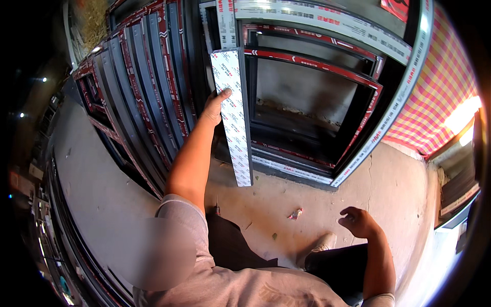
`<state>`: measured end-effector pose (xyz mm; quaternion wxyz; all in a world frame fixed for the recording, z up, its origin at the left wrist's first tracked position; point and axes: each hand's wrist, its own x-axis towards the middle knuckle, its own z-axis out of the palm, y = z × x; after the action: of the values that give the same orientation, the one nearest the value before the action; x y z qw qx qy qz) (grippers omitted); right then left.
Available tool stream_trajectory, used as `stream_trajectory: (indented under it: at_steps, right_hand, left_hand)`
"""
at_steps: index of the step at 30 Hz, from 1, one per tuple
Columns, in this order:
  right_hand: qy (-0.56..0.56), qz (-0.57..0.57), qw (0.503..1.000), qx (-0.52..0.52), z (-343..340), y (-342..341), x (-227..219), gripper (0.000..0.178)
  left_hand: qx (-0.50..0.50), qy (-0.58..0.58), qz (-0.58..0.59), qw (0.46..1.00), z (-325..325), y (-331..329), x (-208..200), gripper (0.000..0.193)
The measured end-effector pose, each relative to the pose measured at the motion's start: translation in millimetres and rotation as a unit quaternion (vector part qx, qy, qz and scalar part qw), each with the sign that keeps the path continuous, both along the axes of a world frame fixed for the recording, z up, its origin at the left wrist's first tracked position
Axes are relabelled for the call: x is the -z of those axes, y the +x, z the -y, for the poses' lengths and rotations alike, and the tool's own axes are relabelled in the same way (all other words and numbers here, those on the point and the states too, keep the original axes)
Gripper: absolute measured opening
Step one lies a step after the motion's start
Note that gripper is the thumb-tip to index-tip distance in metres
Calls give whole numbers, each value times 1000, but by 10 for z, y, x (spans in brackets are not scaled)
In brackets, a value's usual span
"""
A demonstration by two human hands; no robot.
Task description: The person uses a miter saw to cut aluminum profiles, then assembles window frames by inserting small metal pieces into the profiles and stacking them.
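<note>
My left hand (217, 106) is closed around the edge of a long, flat frame profile (234, 128), its thumb lying on the white printed film of the front face. The profile stands nearly upright, its dark side edge showing on the right. Behind it and to the right leans a large dark window frame (376, 135) with strips of white and red film. My right hand (359, 222) hangs over the floor at the lower right, apart from everything. Its fingers are loosely curled and apart, with nothing visible in them.
Several dark frames (135, 77) with red film lean in a row at the left. A drill-like tool (217, 209) shows beside my left arm. A crumpled wrapper (295, 213) lies on the concrete floor (271, 199). At right hangs a checked cloth (437, 92).
</note>
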<state>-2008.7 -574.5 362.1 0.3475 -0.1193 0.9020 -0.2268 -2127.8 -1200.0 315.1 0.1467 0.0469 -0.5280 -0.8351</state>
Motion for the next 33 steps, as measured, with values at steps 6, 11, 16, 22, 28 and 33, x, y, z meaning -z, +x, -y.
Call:
stream_trajectory:
  at_steps: [6,11,16,22,28,33]
  right_hand:
    - [-14,5,999,38,-6,-152,80,44]
    - [-12,15,999,34,81,-250,131,44]
    - [-21,8,1000,21,126,-306,165,45]
    - [-13,14,1000,22,227,-313,136,45]
    - [-30,5,1000,9,213,-303,125,45]
    - [-38,20,999,28,182,-307,189,45]
  left_hand:
    - [15,23,43,999,295,-63,126,88]
    - [38,26,10,999,265,-208,194,79]
    - [23,25,6,999,214,-284,220,75]
    - [-65,-45,-15,997,57,-232,162,78]
    - [-275,-377,-45,883,-51,16,-444,97]
    - [-326,-675,-80,657,-259,67,-1119,90]
